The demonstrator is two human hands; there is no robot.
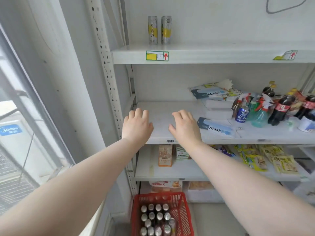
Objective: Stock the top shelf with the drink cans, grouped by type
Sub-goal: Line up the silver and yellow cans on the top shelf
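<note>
Though cans [159,216] crowd the basket [183,214], labels hide.

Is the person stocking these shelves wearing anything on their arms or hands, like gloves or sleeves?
No. The left hand and right hand are bare: no gloves, rings or watch show. The left forearm and right forearm are bare too, no sleeve in view.

White top shelf [221,48], two silver-and-yellow cans [152,30] upright side by side near its left end
</note>
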